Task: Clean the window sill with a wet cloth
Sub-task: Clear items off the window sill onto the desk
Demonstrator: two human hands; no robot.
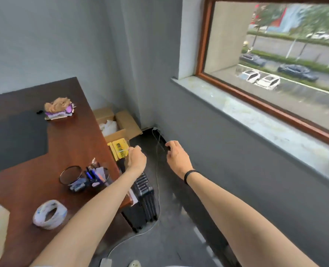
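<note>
Reaching out with both hands empty, left hand (135,158) loosely curled, right hand (177,156) spread; I'm judging the crumpled cloth (58,107) on the counter (67,147) soft, pinchable anywhere.

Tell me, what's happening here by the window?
A person stands between a wooden desk and a window, both bare arms stretched forward. The left hand and right hand hang in the air above the floor, and neither holds anything. The window sill looks smudged and nothing is touching it. A crumpled cloth lies on the desk, so the wiping has not begun.
</note>
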